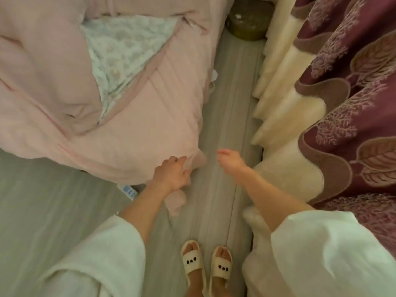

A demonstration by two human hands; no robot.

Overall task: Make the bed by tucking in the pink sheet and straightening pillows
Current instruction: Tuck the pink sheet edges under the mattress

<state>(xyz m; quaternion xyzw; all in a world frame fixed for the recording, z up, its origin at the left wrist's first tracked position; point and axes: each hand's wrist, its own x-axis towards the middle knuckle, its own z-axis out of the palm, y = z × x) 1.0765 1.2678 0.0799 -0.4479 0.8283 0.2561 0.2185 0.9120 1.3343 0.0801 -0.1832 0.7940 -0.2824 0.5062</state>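
Observation:
The pink sheet covers the bed's corner at the upper left and hangs over its edge toward the floor. A floral, pale blue-and-white lining shows where a pink quilt is folded back. My left hand grips the hanging corner of the pink sheet, and a bunched bit of it dangles below the wrist. My right hand hovers just right of that corner with fingers loosely curled and nothing in it. No pillows are in view.
A narrow strip of grey wood floor runs between the bed and cream and maroon patterned curtains on the right. A round brownish container stands at the far end. A white power strip lies under the bed's corner. My slippered feet stand below.

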